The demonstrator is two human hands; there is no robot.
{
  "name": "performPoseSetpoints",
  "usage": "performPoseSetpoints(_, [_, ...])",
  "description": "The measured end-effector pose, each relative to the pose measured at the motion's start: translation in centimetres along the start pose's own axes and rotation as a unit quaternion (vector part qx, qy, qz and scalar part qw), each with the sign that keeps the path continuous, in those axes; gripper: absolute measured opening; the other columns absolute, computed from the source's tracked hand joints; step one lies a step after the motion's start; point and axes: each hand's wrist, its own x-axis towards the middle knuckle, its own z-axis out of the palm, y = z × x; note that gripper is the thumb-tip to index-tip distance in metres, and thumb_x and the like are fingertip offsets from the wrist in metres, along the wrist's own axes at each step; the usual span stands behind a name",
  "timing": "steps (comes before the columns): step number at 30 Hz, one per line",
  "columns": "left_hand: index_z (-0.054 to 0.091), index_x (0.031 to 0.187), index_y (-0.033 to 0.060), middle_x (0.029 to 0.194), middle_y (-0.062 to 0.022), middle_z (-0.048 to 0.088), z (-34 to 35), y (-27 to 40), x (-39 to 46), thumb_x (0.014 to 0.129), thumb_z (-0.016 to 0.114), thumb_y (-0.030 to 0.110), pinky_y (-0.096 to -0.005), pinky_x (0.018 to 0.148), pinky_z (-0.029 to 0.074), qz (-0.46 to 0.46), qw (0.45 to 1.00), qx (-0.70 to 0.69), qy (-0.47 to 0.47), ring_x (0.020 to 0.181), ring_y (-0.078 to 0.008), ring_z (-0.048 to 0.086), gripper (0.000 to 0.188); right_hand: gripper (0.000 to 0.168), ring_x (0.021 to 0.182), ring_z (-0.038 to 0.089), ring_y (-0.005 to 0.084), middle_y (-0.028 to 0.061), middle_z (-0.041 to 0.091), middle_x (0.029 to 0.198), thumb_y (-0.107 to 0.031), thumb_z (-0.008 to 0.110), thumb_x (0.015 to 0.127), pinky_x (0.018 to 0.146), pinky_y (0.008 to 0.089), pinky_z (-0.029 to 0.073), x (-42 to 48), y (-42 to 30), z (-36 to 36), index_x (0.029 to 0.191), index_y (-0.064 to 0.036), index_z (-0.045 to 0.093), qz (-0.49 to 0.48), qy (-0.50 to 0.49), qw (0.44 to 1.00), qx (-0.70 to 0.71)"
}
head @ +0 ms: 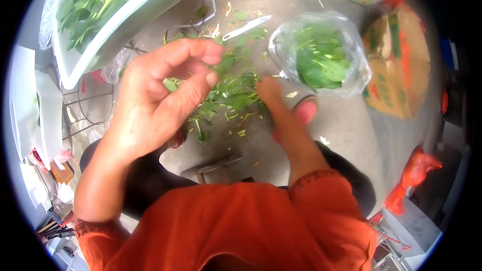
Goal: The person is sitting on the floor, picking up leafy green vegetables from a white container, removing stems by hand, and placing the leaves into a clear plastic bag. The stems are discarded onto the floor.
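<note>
My left hand is raised close to the camera. Its fingers are curled, a gap shows between thumb and forefinger, and nothing is visible in it. Lower down, my right hand reaches to the right edge of a loose pile of leafy greens on the concrete floor. Its fingertips are blurred against the stems, so I cannot tell whether they grip any. A clear plastic bag to the right of that hand holds more leafy greens. Beyond the pile lies a white knife.
A white plastic tub of greens stands at upper left, above a wire rack. A cardboard box is beyond the bag. Red plastic bags sit at the right. My shod foot is near my right wrist. Leaf scraps litter the floor.
</note>
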Motion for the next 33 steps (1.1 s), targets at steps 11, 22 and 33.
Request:
performPoseSetpoints(11, [0.06, 0.105, 0.0007, 0.096, -0.0019, 0.062, -1.4, -0.3, -2.3, 0.085, 0.056, 0.003, -0.0239, 0.079, 0.045, 0.012, 1.0, 0.018, 0.012, 0.089, -0.0099, 0.056, 0.02, 0.026, 0.07, 0.062, 0.0255, 0.0115, 0.065, 0.084, -0.024, 0.063, 0.075, 0.061, 0.0366, 0.049, 1.1, 6.2, 8.5, 0.092, -0.005, 0.059, 0.102, 0.167, 0.952, 0.237])
performPoseSetpoints(22, [0.061, 0.103, 0.0015, 0.095, -0.0015, 0.062, -1.2, -0.7, -2.8, 0.085, 0.057, 0.003, -0.023, 0.076, 0.046, -0.003, 1.0, 0.019, 0.001, 0.086, -0.0094, 0.056, 0.019, 0.022, 0.054, 0.05, 0.0109, 0.0005, 0.057, 0.069, -0.03, 0.059, 0.084, 0.046, 0.0263, 0.044, -1.0, 2.6, 8.8, 0.084, -0.008, 0.06, 0.112, -0.045, 0.842, 0.526])
performPoseSetpoints(33, [0.059, 0.106, 0.0018, 0.086, -0.0037, 0.06, -0.8, -0.6, -2.7, 0.086, 0.056, 0.004, -0.0194, 0.059, 0.045, 0.014, 1.0, -0.017, -0.015, 0.067, -0.0061, 0.055, 0.02, 0.049, 0.085, 0.063, 0.0365, 0.0244, 0.064, 0.091, -0.042, 0.069, 0.067, 0.074, 0.0436, 0.049, -1.9, -0.8, 6.8, 0.086, 0.002, 0.067, 0.171, 0.047, 0.97, 0.165])
